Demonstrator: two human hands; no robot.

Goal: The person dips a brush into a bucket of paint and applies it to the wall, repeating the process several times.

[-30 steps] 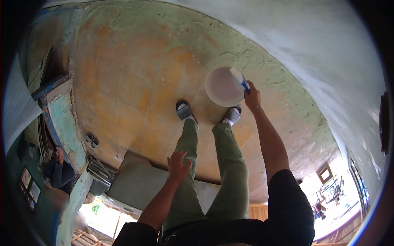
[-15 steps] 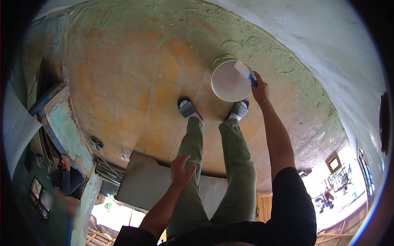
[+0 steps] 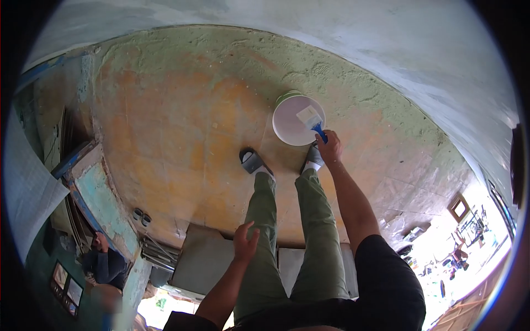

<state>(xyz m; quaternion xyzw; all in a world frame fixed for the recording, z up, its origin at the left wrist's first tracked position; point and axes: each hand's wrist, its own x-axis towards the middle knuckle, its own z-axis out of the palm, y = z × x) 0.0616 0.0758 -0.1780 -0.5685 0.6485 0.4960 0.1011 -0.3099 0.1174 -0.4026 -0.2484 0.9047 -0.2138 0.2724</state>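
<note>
My right hand (image 3: 330, 147) grips the blue handle of a wide paintbrush (image 3: 310, 117), whose pale bristles lie over the mouth of a bucket. The bucket (image 3: 285, 128) is round, whitish inside and green outside, and stands on the floor just beyond my right foot. Nothing is in my left hand (image 3: 245, 241), which hangs over my left thigh with its fingers apart.
A pale blue-grey wall (image 3: 265, 16) curves along the far side of the stained floor (image 3: 187, 127). Dark slippers (image 3: 142, 217) lie at the left. Another person (image 3: 105, 265) is at the lower left. Grey panels (image 3: 204, 256) lie behind my legs.
My right hand has moved left and a little down in the view, carrying the brush further over the bucket. The whole view has shifted, showing more wall.
</note>
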